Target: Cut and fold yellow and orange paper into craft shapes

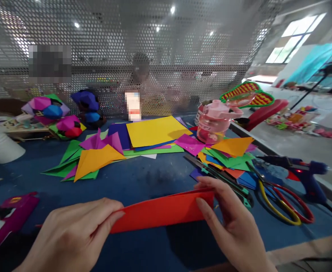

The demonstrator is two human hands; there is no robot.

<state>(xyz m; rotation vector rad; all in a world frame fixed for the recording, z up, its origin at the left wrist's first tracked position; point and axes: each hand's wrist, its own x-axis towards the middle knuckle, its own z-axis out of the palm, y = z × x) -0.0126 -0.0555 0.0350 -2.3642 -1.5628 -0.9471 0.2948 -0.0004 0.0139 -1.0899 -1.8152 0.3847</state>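
A long red strip of folded paper (162, 212) is held just above the blue table, between my two hands. My left hand (78, 230) pinches its left end between thumb and fingers. At the other end, my right hand (228, 219) grips the strip, thumb on the near face and fingers behind. The upper edge shows two layers slightly apart toward the right. Beyond the strip, cutters with green parts (222, 177) lie close to my right fingers. Scissors with yellow and red handles (282, 200) rest to the right of that hand.
Orange, purple and green folded papers (98, 160) lie left of a yellow sheet stack (160, 130). More cut pieces (231, 151) sit by a pink bottle (214, 122). A blue glue gun (304, 172) is at right, a purple tool (21, 211) at left. A perforated metal panel (177, 49) stands behind.
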